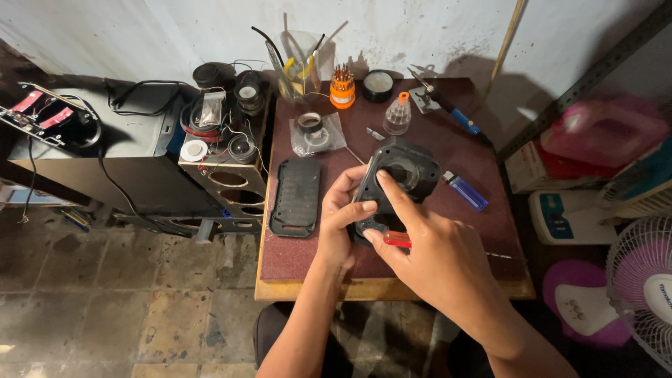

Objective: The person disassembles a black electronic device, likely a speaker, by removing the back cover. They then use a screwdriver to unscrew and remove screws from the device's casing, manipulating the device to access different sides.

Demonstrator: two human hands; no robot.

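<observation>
A black plastic speaker housing (404, 173) with a round opening lies on the small maroon-topped table (294, 255). My left hand (341, 218) grips its left edge, thumb across the front. My right hand (427, 245) holds a red-handled screwdriver (397, 240) low against the housing's near end, with the index finger stretched up onto the housing's face. A black grille panel (297, 197) lies flat to the left of my left hand.
A blue lighter (465, 191) lies right of the housing. At the table's back stand a small clear bottle (397, 115), an orange bit set (341, 87), a cup of tools (299, 63) and a soldering iron (448, 108). Black speaker boxes (140, 150) stand left; a fan (647, 280) right.
</observation>
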